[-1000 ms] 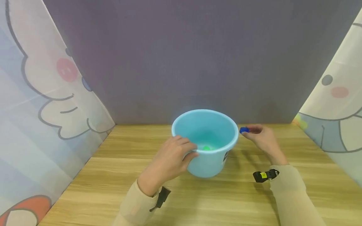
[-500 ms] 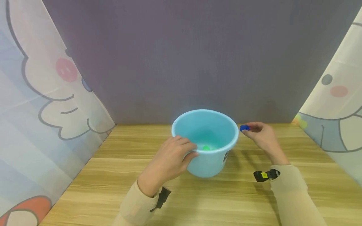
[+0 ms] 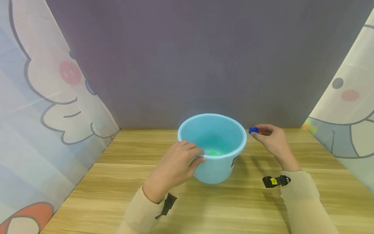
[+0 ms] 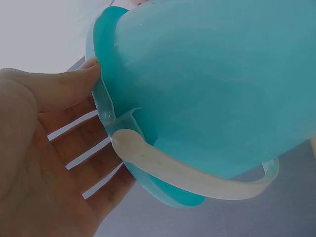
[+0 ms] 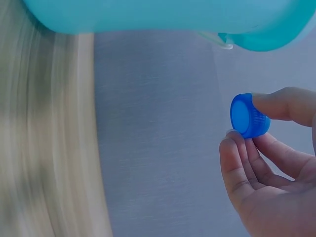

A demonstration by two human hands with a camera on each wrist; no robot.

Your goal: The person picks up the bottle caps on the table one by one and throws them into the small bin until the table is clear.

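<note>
A light blue bucket [image 3: 211,169] stands upright on the wooden table. My left hand [image 3: 178,164] grips its near left rim, thumb outside and fingers over the edge. In the left wrist view the thumb presses the bucket's rim [image 4: 103,101] close to the white handle [image 4: 197,182]. A small bright green thing [image 3: 213,153] lies inside, low in the bucket. My right hand [image 3: 273,139] pinches a blue bottle cap [image 3: 253,130] between thumb and fingers, just right of the bucket's rim. Ridges show on the side of the cap [image 5: 249,116] in the right wrist view.
A dark grey panel [image 3: 204,65] rises behind the table [image 3: 122,182]. Cartoon-printed cloths hang on the left [image 3: 43,130] and right [image 3: 350,130]. Each wrist wears a black camera strap.
My right hand has lifted slightly with the blue bottle cap, drifting a little to the right. The left hand and the bucket have stayed in place.
</note>
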